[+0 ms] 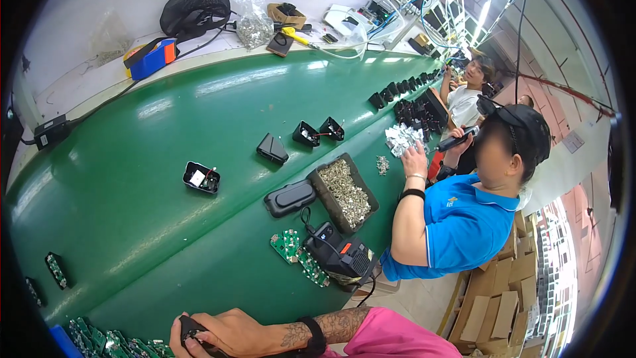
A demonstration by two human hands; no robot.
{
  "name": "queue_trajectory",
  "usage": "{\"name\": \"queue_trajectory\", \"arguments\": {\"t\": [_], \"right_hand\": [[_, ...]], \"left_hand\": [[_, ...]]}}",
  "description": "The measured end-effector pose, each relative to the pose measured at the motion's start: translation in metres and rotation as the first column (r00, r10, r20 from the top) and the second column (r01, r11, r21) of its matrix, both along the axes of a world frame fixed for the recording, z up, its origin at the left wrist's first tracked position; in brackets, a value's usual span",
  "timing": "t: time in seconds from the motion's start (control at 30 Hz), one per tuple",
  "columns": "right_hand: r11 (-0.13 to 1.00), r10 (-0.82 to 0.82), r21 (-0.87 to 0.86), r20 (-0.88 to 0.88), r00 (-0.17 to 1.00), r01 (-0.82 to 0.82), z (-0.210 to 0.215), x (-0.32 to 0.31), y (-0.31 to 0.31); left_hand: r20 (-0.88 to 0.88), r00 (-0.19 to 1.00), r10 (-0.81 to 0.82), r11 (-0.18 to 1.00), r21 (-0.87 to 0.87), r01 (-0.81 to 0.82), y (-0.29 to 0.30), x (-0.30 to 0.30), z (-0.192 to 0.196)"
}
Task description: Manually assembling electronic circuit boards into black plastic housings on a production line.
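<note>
One hand seen: only one hand (222, 333) of the wearer is shown, at the bottom edge; which hand it is cannot be told for sure, so it is taken as the right one, reached across
Hand state: the fingers are curled tight around a small black part (193, 329)
Other hand: not seen anywhere
Where the part is: the black part is held low, just over the near edge of the green belt (165, 179), right next to a pile of green circuit boards (109, 343)
Things close by: two more green boards (299, 256) are laid flat on the belt, touching a black tool box with cable (341, 256)
Farther off: an open black shell with a white piece inside (201, 177) is set alone on the belt; a tray of small metal bits (344, 192) is placed past a closed black case (290, 197)
Co-worker: a person in a blue shirt (457, 225) is seated at the belt's right side, well apart
How to do it well: the part should be held firmly but not squeezed hard, and kept steady above the belt; the boards should be picked by their edges, it is judged
</note>
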State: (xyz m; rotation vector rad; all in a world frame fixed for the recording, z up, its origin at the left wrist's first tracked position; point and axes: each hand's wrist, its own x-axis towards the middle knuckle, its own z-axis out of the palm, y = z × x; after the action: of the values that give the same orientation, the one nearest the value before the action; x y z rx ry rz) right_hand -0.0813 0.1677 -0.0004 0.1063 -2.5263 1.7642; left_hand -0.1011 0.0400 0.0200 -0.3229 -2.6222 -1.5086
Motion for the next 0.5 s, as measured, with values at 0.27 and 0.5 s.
{"name": "queue_trajectory", "arguments": {"t": [0.27, 0.5], "right_hand": [[0.998, -0.060, 0.020, -0.038, 0.997, 0.061, 0.000, 0.001, 0.000], [0.998, -0.035, -0.052, 0.013, 0.999, 0.035, 0.005, -0.001, 0.003]], "left_hand": [[0.056, 0.998, -0.012, 0.999, 0.048, 0.010, 0.003, 0.000, 0.005], [0.102, 0.994, -0.036, 0.977, 0.212, 0.014, 0.000, 0.000, -0.002]]}}
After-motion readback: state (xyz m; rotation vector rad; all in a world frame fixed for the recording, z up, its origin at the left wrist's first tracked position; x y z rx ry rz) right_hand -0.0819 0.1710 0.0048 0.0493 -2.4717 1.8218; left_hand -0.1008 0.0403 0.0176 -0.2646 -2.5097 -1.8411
